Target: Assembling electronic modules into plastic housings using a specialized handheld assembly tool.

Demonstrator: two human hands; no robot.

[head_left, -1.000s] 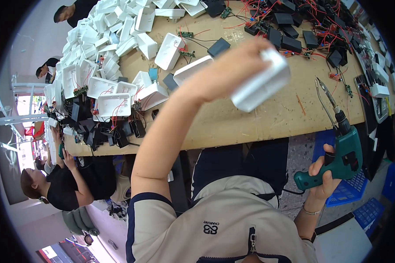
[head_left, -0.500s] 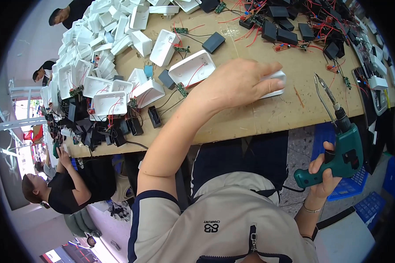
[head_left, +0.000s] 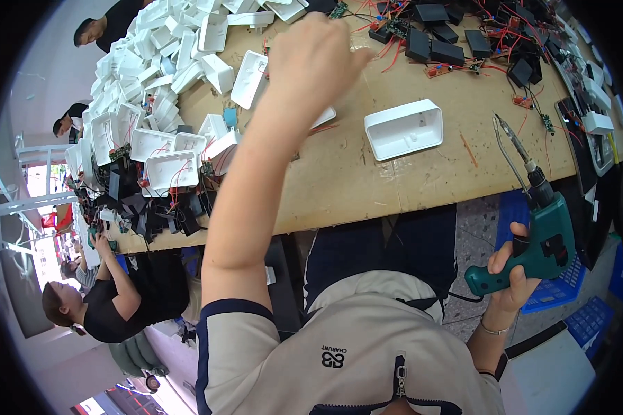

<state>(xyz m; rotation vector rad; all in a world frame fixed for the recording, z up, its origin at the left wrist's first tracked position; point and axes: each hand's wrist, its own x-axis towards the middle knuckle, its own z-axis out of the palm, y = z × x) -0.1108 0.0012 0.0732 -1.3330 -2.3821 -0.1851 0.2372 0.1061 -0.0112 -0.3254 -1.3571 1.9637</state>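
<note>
My right hand is wrapped round the handle of a green pistol-shaped soldering gun, whose thin metal tip and side feed tube point away from me over the table's edge. Over the table, my left hand reaches far forward. Its thumb sticks out to the right; the fingers are hidden behind the knuckles, so I cannot make out whether they hold anything. An open white plastic box lies on the table to the right of my left forearm, its hollow side showing. Another white box is just left of the hand.
A heap of white boxes fills the back left of the table. Black cases with red wires pile up at the back right. Wired parts crowd the left edge, where a person in black works. Blue crates stand below right.
My left hand has left the white box at the right and moved forward and to the left. That box now lies uncovered. My right hand keeps the soldering gun in nearly the same place.
</note>
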